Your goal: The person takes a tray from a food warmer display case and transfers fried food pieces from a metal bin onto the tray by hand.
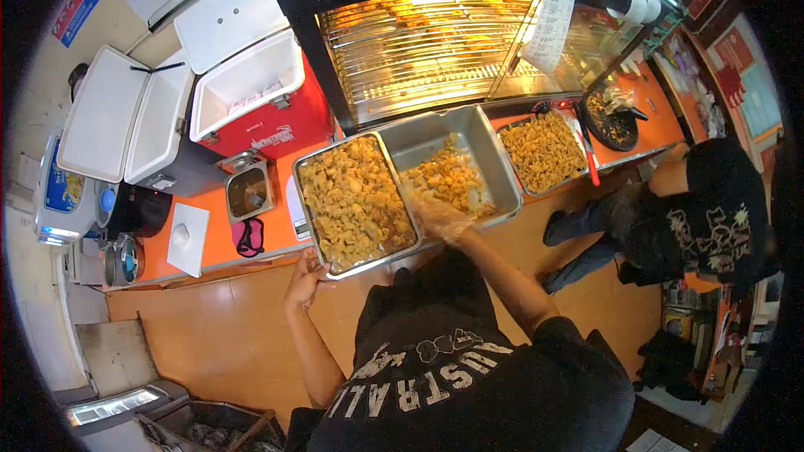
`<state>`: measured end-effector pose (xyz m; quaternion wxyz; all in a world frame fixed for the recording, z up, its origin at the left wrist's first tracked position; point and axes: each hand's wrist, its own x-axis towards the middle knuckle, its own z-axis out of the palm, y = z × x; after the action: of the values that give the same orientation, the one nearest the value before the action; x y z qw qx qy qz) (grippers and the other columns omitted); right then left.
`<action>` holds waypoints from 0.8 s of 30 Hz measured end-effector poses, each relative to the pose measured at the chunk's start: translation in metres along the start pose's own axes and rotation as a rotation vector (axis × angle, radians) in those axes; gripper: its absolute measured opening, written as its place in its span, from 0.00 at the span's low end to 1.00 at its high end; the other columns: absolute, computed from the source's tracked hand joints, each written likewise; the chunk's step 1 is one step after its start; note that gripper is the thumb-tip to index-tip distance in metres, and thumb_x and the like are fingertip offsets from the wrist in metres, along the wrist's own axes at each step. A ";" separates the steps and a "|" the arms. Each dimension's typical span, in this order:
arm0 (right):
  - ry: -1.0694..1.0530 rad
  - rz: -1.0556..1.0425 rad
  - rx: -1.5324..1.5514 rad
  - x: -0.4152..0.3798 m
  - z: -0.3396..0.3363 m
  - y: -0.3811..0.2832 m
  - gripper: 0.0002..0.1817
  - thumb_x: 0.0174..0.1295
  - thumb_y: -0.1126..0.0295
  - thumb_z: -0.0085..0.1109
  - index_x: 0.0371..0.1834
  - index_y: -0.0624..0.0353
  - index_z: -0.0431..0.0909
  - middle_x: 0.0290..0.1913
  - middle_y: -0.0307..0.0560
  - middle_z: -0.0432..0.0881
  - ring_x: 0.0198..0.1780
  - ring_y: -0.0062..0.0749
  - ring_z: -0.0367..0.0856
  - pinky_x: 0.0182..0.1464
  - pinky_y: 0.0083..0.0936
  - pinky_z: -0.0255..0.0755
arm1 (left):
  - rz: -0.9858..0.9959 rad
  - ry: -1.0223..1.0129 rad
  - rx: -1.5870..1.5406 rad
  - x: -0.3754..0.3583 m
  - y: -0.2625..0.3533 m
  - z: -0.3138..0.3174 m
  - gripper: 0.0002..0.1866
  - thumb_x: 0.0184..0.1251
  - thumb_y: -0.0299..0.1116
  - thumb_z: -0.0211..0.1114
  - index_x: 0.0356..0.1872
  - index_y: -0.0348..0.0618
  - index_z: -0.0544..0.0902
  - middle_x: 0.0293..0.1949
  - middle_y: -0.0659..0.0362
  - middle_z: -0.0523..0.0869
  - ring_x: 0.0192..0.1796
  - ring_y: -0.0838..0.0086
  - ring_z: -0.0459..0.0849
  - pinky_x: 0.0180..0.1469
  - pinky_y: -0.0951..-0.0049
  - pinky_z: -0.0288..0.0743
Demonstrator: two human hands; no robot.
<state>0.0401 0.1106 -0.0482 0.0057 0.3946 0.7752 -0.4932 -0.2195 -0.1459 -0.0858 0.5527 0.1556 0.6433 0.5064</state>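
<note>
My right hand [437, 216] wears a thin clear glove and reaches into the deep steel pan [494, 169], fingers loosely curled down onto the heap of fried pieces [448, 180] that fills its near left corner; whether I have actually pinched a piece I cannot tell, since the glove blurs the fingertips. My left hand [303, 278] is bare and cups the near left corner of the flat tray [311, 226], thumb over the rim and fingers tucked beneath. That tray lies just beside the deep pan, their edges touching, and it is heaped nearly edge to edge with golden fried food [356, 201]. Both sit at the front of the orange counter [219, 243]. To the right of the deep pan is a third tray [543, 151] of the same food, and past it a dark round pan [611, 121]. Behind the trays glows the heated display cabinet [427, 46], with paper slips [554, 12] hanging over it. To the left stand a red cooler [276, 121], lid up, and a small steel container [248, 188]. Another person in dark clothes [712, 218] crouches on the floor at my right.
</note>
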 end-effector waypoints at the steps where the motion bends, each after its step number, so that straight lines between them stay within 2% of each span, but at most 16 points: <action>1: -0.005 -0.064 -0.074 0.002 0.012 0.003 0.28 0.74 0.48 0.40 0.52 0.60 0.82 0.45 0.64 0.84 0.49 0.52 0.83 0.50 0.42 0.75 | -0.022 -0.015 0.019 -0.001 0.003 0.001 0.21 0.71 0.24 0.61 0.61 0.47 0.66 0.48 0.56 0.80 0.41 0.74 0.83 0.35 0.71 0.87; 2: 0.099 -0.115 -0.048 0.028 0.045 0.041 0.30 0.75 0.46 0.37 0.56 0.62 0.79 0.47 0.66 0.83 0.52 0.56 0.81 0.53 0.44 0.74 | -0.017 -0.007 0.020 -0.001 0.002 0.001 0.21 0.71 0.24 0.61 0.61 0.47 0.66 0.48 0.56 0.80 0.41 0.74 0.83 0.35 0.71 0.87; 4: 0.155 -0.028 0.128 0.034 0.050 0.027 0.35 0.77 0.44 0.28 0.58 0.67 0.74 0.49 0.67 0.82 0.56 0.62 0.78 0.58 0.47 0.71 | -0.050 0.001 -0.002 0.000 0.001 -0.001 0.23 0.71 0.24 0.61 0.63 0.48 0.65 0.48 0.55 0.80 0.44 0.72 0.83 0.36 0.70 0.88; 5: 0.150 -0.039 0.129 0.036 0.043 0.021 0.35 0.77 0.44 0.28 0.58 0.67 0.74 0.49 0.67 0.82 0.56 0.62 0.78 0.58 0.47 0.71 | -0.044 0.011 -0.002 -0.002 0.002 -0.002 0.23 0.71 0.24 0.61 0.63 0.48 0.65 0.48 0.55 0.80 0.44 0.72 0.83 0.36 0.70 0.88; 7: 0.033 0.038 0.015 0.042 0.020 0.019 0.27 0.75 0.50 0.39 0.53 0.66 0.74 0.50 0.64 0.81 0.56 0.59 0.79 0.59 0.48 0.71 | -0.081 0.065 -0.009 -0.002 0.004 0.004 0.24 0.70 0.23 0.60 0.64 0.48 0.65 0.51 0.54 0.79 0.46 0.70 0.83 0.36 0.69 0.88; 8: 0.104 -0.205 -0.428 0.048 0.007 0.032 0.14 0.70 0.62 0.50 0.48 0.62 0.74 0.47 0.61 0.80 0.51 0.56 0.80 0.56 0.47 0.73 | -0.054 0.044 0.025 -0.002 0.006 0.006 0.25 0.70 0.22 0.60 0.65 0.47 0.65 0.52 0.53 0.78 0.48 0.68 0.82 0.38 0.67 0.89; 10: 0.372 -0.302 -0.754 0.048 -0.026 0.057 0.11 0.61 0.74 0.54 0.47 0.60 0.73 0.43 0.59 0.78 0.47 0.53 0.81 0.49 0.44 0.77 | -0.052 0.075 -0.001 -0.005 0.007 0.013 0.24 0.69 0.22 0.60 0.64 0.46 0.66 0.52 0.52 0.78 0.49 0.68 0.83 0.38 0.67 0.89; 12: 0.562 -0.150 -0.064 0.075 -0.060 0.096 0.10 0.71 0.64 0.49 0.45 0.57 0.76 0.35 0.53 0.79 0.42 0.45 0.80 0.46 0.40 0.73 | -0.057 0.124 -0.027 -0.004 0.006 0.013 0.23 0.69 0.21 0.60 0.64 0.45 0.67 0.53 0.51 0.79 0.50 0.68 0.83 0.39 0.68 0.90; 14: 0.683 -0.279 -0.124 0.097 -0.085 0.131 0.11 0.71 0.61 0.49 0.42 0.56 0.77 0.32 0.48 0.77 0.40 0.40 0.78 0.47 0.36 0.74 | -0.109 0.133 -0.004 -0.005 0.007 0.008 0.24 0.69 0.21 0.59 0.64 0.45 0.67 0.53 0.51 0.79 0.51 0.67 0.83 0.40 0.67 0.91; 15: 0.674 -0.266 -0.116 0.104 -0.095 0.141 0.11 0.71 0.61 0.49 0.42 0.56 0.77 0.32 0.48 0.77 0.40 0.40 0.78 0.47 0.36 0.74 | -0.139 0.138 0.006 -0.004 0.008 0.010 0.24 0.70 0.21 0.59 0.65 0.45 0.66 0.54 0.51 0.79 0.52 0.67 0.82 0.40 0.66 0.91; 16: 0.517 -0.279 -0.278 0.111 -0.107 0.148 0.11 0.70 0.61 0.50 0.41 0.56 0.78 0.33 0.48 0.78 0.41 0.40 0.79 0.49 0.35 0.75 | -0.151 0.142 0.012 -0.006 0.013 0.017 0.24 0.70 0.21 0.59 0.65 0.45 0.66 0.54 0.51 0.79 0.52 0.67 0.82 0.40 0.66 0.91; 19: 0.072 -0.247 -1.071 0.104 -0.136 0.082 0.09 0.56 0.70 0.61 0.39 0.59 0.83 0.42 0.54 0.82 0.49 0.44 0.83 0.59 0.39 0.76 | -0.209 0.256 0.058 -0.007 0.026 0.029 0.25 0.70 0.20 0.57 0.67 0.46 0.65 0.55 0.52 0.78 0.53 0.66 0.82 0.41 0.66 0.91; 21: 0.310 -0.256 -0.615 0.161 -0.109 0.130 0.11 0.55 0.70 0.63 0.41 0.61 0.85 0.46 0.55 0.86 0.51 0.43 0.86 0.59 0.44 0.77 | -0.194 0.251 0.045 -0.006 0.019 0.025 0.23 0.72 0.21 0.57 0.65 0.45 0.64 0.53 0.52 0.77 0.49 0.67 0.82 0.40 0.66 0.90; 22: 0.289 -0.247 -0.603 0.174 -0.104 0.134 0.11 0.55 0.70 0.63 0.41 0.61 0.85 0.46 0.55 0.86 0.51 0.43 0.86 0.59 0.44 0.77 | -0.185 0.247 0.041 -0.008 0.024 0.030 0.23 0.72 0.21 0.56 0.65 0.46 0.65 0.52 0.54 0.77 0.48 0.69 0.82 0.39 0.69 0.90; 24: 0.184 -0.069 -0.568 0.197 -0.093 0.134 0.08 0.53 0.74 0.63 0.35 0.64 0.85 0.47 0.61 0.86 0.52 0.51 0.85 0.56 0.44 0.79 | -0.204 0.269 0.036 -0.007 0.026 0.033 0.23 0.72 0.21 0.56 0.65 0.46 0.65 0.52 0.54 0.77 0.48 0.70 0.82 0.39 0.70 0.90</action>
<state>0.0228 0.3287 -0.1810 0.0287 0.3938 0.8923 -0.2187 -0.1975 -0.1240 -0.0561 0.5073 0.0301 0.7329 0.4524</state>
